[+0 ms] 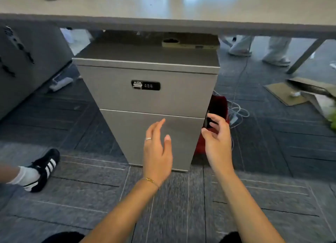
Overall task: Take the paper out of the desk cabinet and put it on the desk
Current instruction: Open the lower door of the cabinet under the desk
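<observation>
**Cabinet Closed, Paper Out of Sight as Hands Reach In**

A person crouched on grey carpet tiles reaches both bare hands toward a grey metal two-drawer desk cabinet (145,104) standing under a pale beige desk (163,4). Both drawer fronts sit flush and closed, and the black combination lock with its silver latch (145,85) on the upper drawer appears untouched. By that evidence the task has barely begun: no drawer is open, no paper is out, and the desk surface in view carries no sheet.

The left hand (157,152), wearing a ring and a thin bracelet, hovers spread and empty in front of the lower drawer front (145,133), not clearly touching it. The right hand (217,139) is also empty, fingers loosely curled, near the cabinet's right front edge, in front of a red bag (218,104) on the floor beside it.

The paper cannot be seen anywhere; it is presumably inside one of the closed drawers, behind the panel the hands face. Opening a drawer, lifting the paper and placing it on the desk above all remain to be done.
</observation>
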The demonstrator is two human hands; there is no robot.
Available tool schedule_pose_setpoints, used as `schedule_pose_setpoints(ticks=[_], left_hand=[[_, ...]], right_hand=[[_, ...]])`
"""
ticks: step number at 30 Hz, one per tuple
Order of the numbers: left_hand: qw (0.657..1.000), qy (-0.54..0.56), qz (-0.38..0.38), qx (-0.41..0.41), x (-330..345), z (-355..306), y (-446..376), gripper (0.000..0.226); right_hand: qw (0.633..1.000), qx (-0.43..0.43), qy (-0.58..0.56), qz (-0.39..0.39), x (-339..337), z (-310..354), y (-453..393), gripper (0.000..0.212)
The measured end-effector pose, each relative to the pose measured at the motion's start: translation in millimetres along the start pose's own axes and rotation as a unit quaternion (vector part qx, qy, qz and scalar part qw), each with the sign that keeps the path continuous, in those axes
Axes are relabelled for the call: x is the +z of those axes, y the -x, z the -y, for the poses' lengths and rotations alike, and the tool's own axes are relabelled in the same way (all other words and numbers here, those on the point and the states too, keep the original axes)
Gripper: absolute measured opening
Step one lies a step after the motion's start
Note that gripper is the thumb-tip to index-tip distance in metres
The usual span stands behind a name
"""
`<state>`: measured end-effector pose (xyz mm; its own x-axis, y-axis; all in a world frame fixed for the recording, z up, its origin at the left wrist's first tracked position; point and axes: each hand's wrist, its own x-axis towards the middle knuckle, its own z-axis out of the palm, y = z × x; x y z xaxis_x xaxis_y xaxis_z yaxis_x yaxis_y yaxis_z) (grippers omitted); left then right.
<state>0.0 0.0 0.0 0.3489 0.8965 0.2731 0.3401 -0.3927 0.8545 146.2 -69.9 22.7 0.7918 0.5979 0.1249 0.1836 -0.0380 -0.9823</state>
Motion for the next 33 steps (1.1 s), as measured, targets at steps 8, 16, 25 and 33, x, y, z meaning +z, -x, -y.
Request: schedule_pose_setpoints(ticks=[8,16,25,33], left_hand=[[0.999,-0.016,0.002,0.033,8,9,32,0.046],[0.999,-0.047,0.010,0.015,12,3,55,0.047],[0.996,-0.068,-0.008,0.051,-1,-18,42,0.049],[0.982,-0.165,0.014,0.094,-7,-24,53,0.036]], right_hand=[[0.995,-0.026,0.019,0.094,6,-22,8,0.045],[0.989,0.055,-0.114,0.078,-3,-11,-1,0.061],[0.996,0.031,-0.026,0.073,-15,-19,14,0.046],[0.969,-0.072,0.129,0.198,-31,-2,35,0.024]])
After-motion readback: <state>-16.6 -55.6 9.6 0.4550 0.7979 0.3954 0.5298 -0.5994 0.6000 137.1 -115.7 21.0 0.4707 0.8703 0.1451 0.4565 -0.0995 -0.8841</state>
